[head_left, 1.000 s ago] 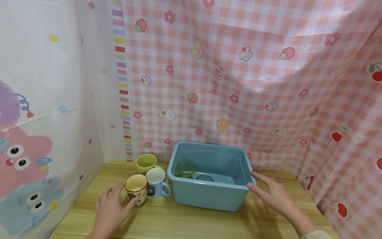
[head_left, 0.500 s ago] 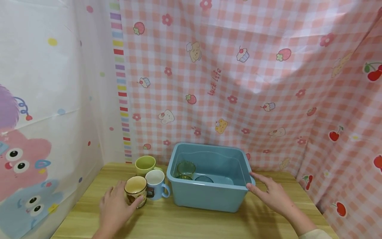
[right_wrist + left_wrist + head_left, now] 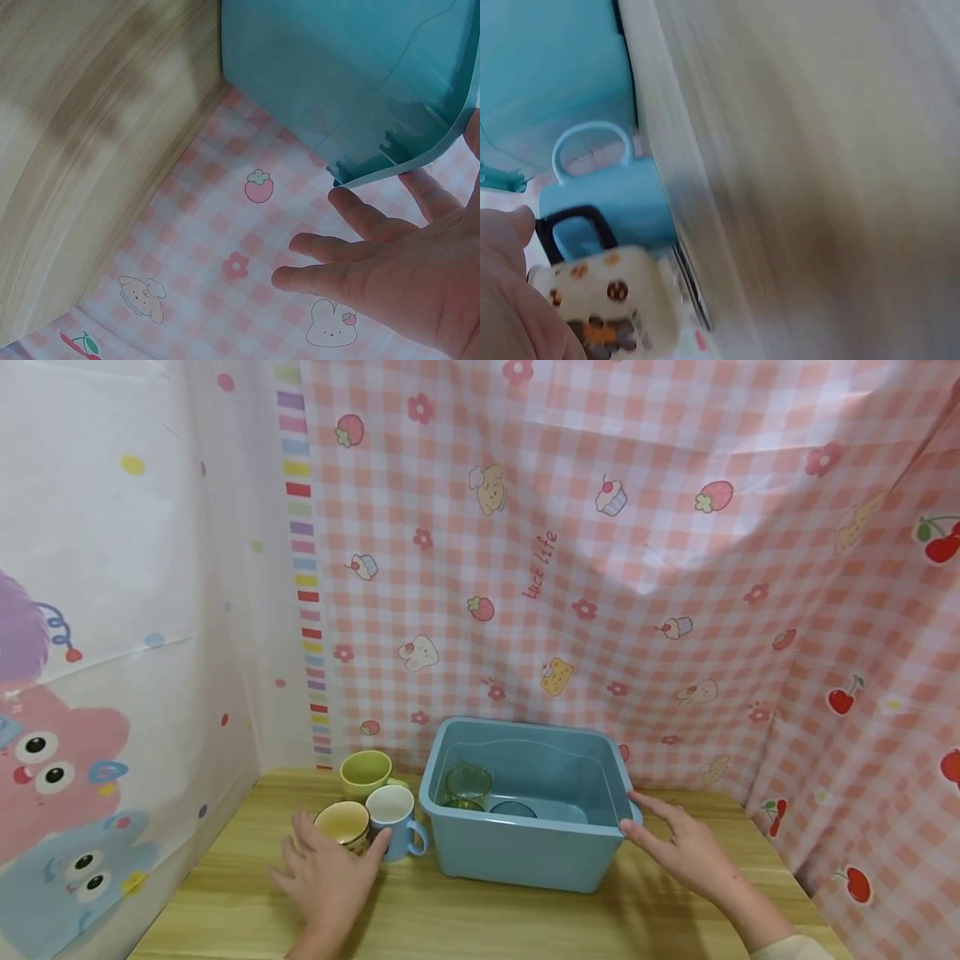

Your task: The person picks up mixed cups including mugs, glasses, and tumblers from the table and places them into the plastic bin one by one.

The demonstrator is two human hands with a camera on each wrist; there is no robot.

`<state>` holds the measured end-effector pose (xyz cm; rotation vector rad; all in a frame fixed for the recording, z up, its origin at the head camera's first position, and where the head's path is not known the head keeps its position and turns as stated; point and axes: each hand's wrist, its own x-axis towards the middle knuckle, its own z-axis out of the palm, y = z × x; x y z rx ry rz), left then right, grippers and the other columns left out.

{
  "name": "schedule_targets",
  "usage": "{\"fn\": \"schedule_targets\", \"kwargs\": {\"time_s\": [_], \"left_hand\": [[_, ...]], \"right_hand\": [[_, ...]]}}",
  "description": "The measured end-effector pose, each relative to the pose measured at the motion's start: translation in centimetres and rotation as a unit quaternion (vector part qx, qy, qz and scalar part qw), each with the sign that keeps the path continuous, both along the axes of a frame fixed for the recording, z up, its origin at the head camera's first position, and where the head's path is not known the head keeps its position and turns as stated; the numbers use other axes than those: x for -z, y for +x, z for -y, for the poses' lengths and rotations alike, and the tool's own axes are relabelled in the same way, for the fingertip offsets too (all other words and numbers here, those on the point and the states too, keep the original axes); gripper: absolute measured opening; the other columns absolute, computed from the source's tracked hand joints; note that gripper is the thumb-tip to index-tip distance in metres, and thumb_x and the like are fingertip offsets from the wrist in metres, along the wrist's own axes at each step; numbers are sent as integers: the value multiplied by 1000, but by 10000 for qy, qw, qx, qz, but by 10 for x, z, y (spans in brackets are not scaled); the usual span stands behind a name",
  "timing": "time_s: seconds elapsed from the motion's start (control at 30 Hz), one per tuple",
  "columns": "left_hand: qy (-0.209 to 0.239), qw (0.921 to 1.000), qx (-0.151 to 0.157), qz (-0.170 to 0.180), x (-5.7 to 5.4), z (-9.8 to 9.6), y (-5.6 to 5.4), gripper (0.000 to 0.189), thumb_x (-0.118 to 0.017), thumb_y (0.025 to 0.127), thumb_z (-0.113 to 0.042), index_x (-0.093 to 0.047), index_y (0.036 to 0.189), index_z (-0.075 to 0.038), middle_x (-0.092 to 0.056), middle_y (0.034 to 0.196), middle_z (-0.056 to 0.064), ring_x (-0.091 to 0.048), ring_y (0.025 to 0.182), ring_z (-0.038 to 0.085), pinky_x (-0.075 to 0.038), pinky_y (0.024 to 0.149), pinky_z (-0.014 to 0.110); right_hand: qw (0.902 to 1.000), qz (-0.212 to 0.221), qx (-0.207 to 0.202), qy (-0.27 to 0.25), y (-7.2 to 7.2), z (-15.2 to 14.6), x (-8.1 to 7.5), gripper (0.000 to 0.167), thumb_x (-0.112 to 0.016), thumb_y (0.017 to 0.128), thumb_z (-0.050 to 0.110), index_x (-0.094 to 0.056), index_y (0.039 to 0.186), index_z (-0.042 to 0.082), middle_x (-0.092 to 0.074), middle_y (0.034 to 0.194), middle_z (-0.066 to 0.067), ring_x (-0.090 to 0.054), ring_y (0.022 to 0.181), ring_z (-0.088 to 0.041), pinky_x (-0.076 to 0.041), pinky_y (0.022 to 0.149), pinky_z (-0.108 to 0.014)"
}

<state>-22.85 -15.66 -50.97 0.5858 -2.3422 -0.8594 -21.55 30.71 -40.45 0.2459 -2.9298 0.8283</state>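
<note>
Behind the wide-spread left hand (image 3: 328, 878), a partly hidden mug (image 3: 343, 822); outstretched right hand (image 3: 686, 850) touches tub (image 3: 525, 860).

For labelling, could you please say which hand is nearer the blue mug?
Left: the left hand is beside the blue mug; the right hand is across the bin, at its right rim.

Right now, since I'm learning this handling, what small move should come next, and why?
Probably the left hand should curl its fingers round the brown-patterned mug: it is at the mug, its thumb close to the dark handle, but its fingers look spread. The right hand touches the blue bin at its rim, perhaps steadying it.
</note>
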Motion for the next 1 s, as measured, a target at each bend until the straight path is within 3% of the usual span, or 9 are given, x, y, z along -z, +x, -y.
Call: {"fn": "schedule_targets", "kwargs": {"time_s": [0.2, 0.47, 0.63, 0.77, 1.0], "left_hand": [[556, 9983, -193, -51, 2, -15, -5, 144, -93, 71, -62, -7, 165, 4, -36, 159, 43, -22, 154, 58, -7, 117, 85], [711, 9974, -115, 86, 2, -16, -7, 138, -92, 73, -56, -9, 165, 5, -36, 157, 46, -20, 155, 61, -5, 116, 86], [661, 9971, 41, 384, 1, -11, -4, 134, -89, 75, -54, -8, 165, 5, -37, 156, 48, -20, 154, 59, -6, 117, 86], [594, 9962, 228, 587, -2, -5, 1, 133, -87, 77, -50, -6, 166, 5, -41, 153, 48, -25, 151, 59, -11, 116, 85], [536, 9927, 711, 817, -8, 10, 13, 120, -83, 81, -44, -12, 166, 4, -41, 156, 40, -33, 147, 57, -19, 113, 83]], "right_hand": [[10000, 36, 13, -77, 1, 0, 1, 68, -58, 107, 57, -49, 162, 17, -46, 163, -29, -31, 148, -70, -43, 105, -83], [9999, 20, 27, -96, 2, 0, 1, 69, -58, 106, 58, -49, 162, 17, -46, 163, -30, -41, 145, -67, -48, 103, -79], [9999, 55, 27, -101, 2, 0, 1, 69, -58, 106, 58, -48, 162, 18, -46, 163, -31, -47, 142, -64, -50, 102, -76], [9999, 91, 27, -113, 2, 0, 1, 69, -58, 106, 58, -48, 162, 18, -45, 164, -30, -42, 145, -66, -48, 103, -78], [9999, 9, 24, -123, 3, 1, 1, 69, -58, 106, 58, -49, 161, 17, -46, 163, -31, -44, 144, -65, -49, 102, -77]]}}
